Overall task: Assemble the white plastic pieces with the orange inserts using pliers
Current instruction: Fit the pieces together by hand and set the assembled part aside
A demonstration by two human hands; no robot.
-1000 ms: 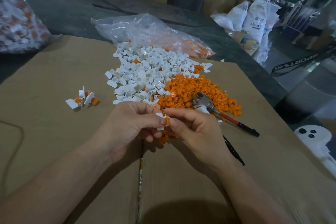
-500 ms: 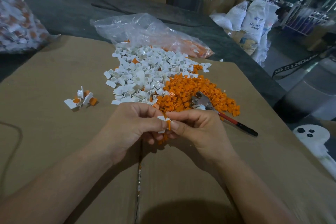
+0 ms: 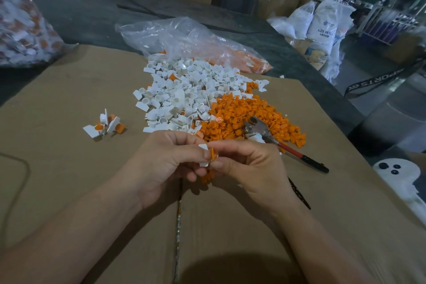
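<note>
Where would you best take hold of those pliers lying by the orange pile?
The pliers are probably best taken by the red-and-black handle, from the right: the metal head lies on the orange inserts, but the handle juts onto bare cardboard, clear for fingers to wrap.

The counter point(image 3: 57, 168) offers bare cardboard along its left side and across the near edge. The left hand point(image 3: 166, 163), pinching a white piece point(image 3: 204, 146), and the right hand point(image 3: 251, 168), pinching an orange insert point(image 3: 213, 154), occupy the centre. Directly beyond them, the white pile point(image 3: 184, 90) and the orange pile point(image 3: 242, 117) touch and form one barrier. The pliers point(image 3: 272, 138) lie on the orange pile's right edge, handles toward the near right. A small assembled cluster point(image 3: 103, 124) sits apart at left, with a bare lane between it and the white pile. A plastic bag point(image 3: 184, 39) blocks the far edge.
</note>
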